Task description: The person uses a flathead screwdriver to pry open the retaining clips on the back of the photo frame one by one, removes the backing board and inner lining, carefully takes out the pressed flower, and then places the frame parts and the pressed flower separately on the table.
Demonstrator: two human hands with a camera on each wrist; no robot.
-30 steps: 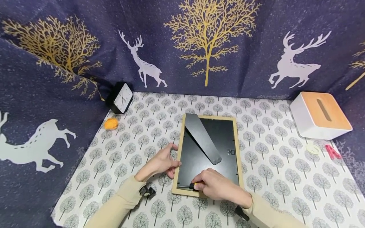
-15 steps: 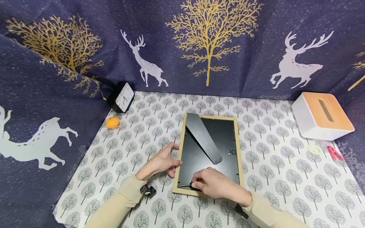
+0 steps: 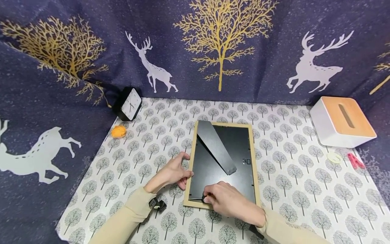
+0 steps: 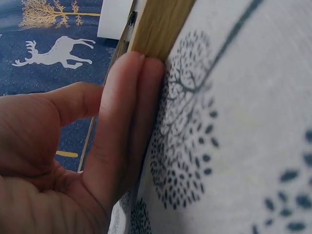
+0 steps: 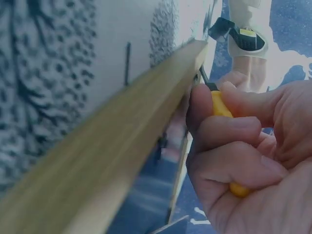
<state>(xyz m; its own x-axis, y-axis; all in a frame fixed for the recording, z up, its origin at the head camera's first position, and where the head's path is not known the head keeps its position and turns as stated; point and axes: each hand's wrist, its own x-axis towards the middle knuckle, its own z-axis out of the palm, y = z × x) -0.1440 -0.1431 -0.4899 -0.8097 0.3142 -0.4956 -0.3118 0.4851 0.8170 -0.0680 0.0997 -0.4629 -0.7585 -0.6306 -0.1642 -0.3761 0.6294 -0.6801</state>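
Head view: picture frame (image 3: pixel 254 159) lying face down mid-table on tree-print tablecloth (image 3: pixel 289 189), black backing board (image 3: pixel 213 174) up, black easel stand (image 3: pixel 217 147) angling across it. Left hand (image 3: pixel 174 172) bracing frame's left edge, fingers fairly straight against the wood, thumb over the rim. Right hand (image 3: pixel 226 200) sitting at the frame's near edge, fingers curling round a small screwdriver (image 3: pixel 203 198), dark tip pointing left along the lower inside edge of the backing. Alarm clock (image 3: pixel 129 104) leaning at back left by deer-print curtain (image 3: pixel 274 44), orange ball (image 3: pixel 118 131) just in front of it. Tissue box (image 3: pixel 342 122) with wooden lid sitting back right; pale round disc (image 3: pixel 334 158) and red clip (image 3: pixel 355 161) lying near it, side by side.

Left wrist view: left hand (image 4: pixel 73 156) pressing straight fingers (image 4: pixel 127 117) flat against the frame's wooden side (image 4: pixel 161 27), thumb extending apart over the back. Gripping nothing, just bracing. Tablecloth (image 4: pixel 243 146) filling the right side.

Right wrist view: right hand (image 5: pixel 243 156) clamping tight round the screwdriver's yellow handle (image 5: pixel 220 108), black collar touching the inner side of the frame's wooden rail (image 5: pixel 122 161). Tip itself hiding behind the rail, contact point not showing.
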